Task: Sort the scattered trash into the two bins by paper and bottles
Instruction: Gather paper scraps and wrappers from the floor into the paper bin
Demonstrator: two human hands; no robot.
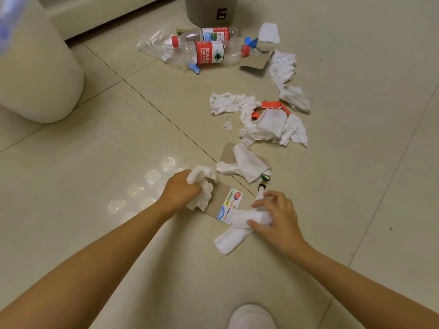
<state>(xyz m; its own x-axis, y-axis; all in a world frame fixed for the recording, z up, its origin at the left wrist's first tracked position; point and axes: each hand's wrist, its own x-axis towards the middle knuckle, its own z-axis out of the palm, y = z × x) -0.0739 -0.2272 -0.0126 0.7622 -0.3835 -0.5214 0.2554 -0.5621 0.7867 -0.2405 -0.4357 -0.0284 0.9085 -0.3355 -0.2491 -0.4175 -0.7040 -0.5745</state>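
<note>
Two hands are busy on the floor. The left hand (179, 189) squeezes a crumpled tissue (202, 186) (over a printed card (225, 204)). The right hand (276, 216) pinches a long white paper (237, 230). Two bottles (209, 47) lie near the grey bin (210, 10), well apart from both hands.

You're indoors, likely a home or office: glossy cream floor tiles (356, 67) with dark grout lines, a white baseboard (99, 15), a round cream plastic bin (40, 74), a grey plastic bin (209, 10).
</note>
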